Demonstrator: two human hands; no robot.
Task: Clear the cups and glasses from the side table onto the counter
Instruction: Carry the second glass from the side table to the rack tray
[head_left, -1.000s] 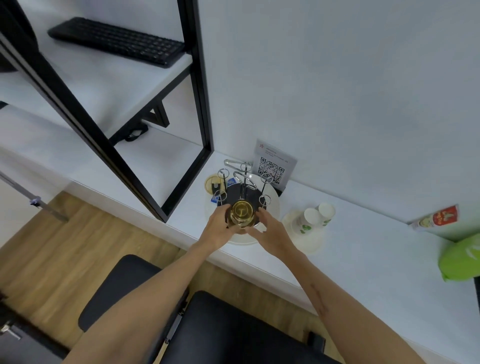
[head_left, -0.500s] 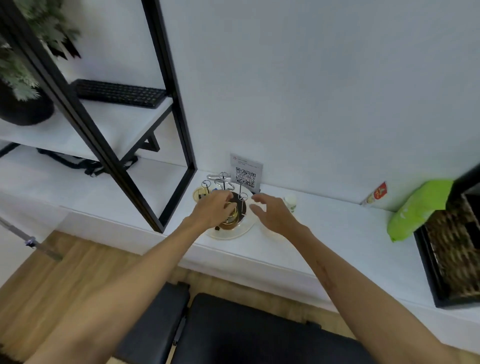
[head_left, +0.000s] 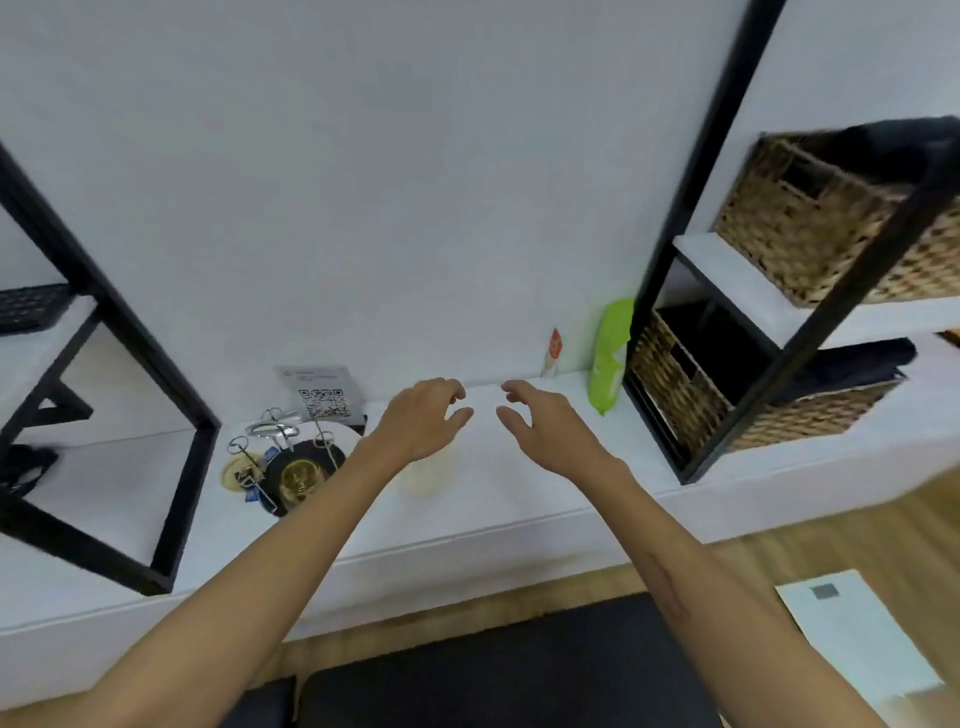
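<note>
A gold-tinted glass (head_left: 300, 479) sits on a wire cup rack (head_left: 280, 447) over a dark tray on the white counter (head_left: 498, 499). My left hand (head_left: 423, 421) hovers to the right of the rack, fingers apart, holding nothing. Beneath it a pale saucer with paper cups (head_left: 434, 473) shows only in part, blurred. My right hand (head_left: 545, 423) floats beside the left, also open and empty. Both hands are above the counter's middle, apart from the glass.
A QR-code card (head_left: 322, 389) leans on the wall behind the rack. A green packet (head_left: 610, 358) and a small red sachet (head_left: 553, 351) stand to the right. Black-framed shelves (head_left: 727, 260) hold wicker baskets (head_left: 841, 218). A black chair (head_left: 493, 670) is below.
Both hands let go of the gold glass on the rack and moved right, open, over the counter. The view swung to the right and up.
</note>
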